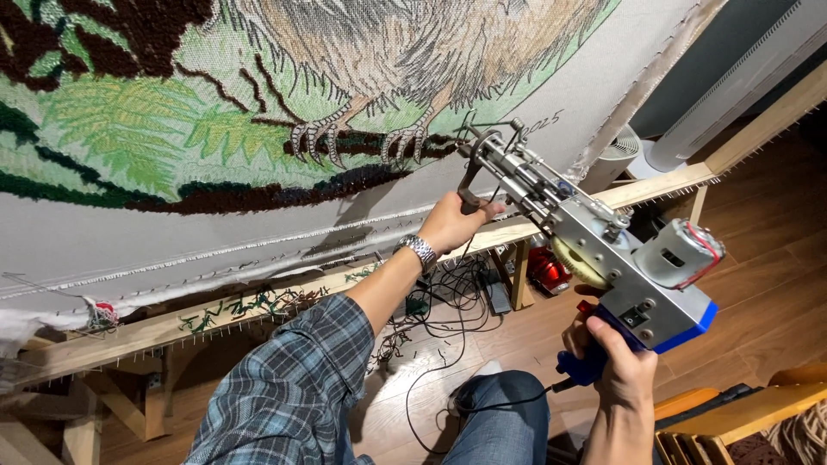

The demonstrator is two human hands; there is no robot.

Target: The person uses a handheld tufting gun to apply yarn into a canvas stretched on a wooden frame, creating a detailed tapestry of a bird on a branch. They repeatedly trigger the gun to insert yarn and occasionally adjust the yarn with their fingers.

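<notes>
Leftmost: tufted cloth (172, 215) stretched on wooden frame (258, 297) | left hand (450, 222), fingers closed round front handle (468, 196) of tufting gun (594, 250), nose against cloth | right hand (618, 366), fingers wrapped on blue grip (594, 357) | cables (448, 301) on floor below.

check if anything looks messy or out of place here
Yes: dark yarn scraps litter the wooden frame rail, and cables lie tangled on the floor. The tufting gun itself looks intact.
</notes>
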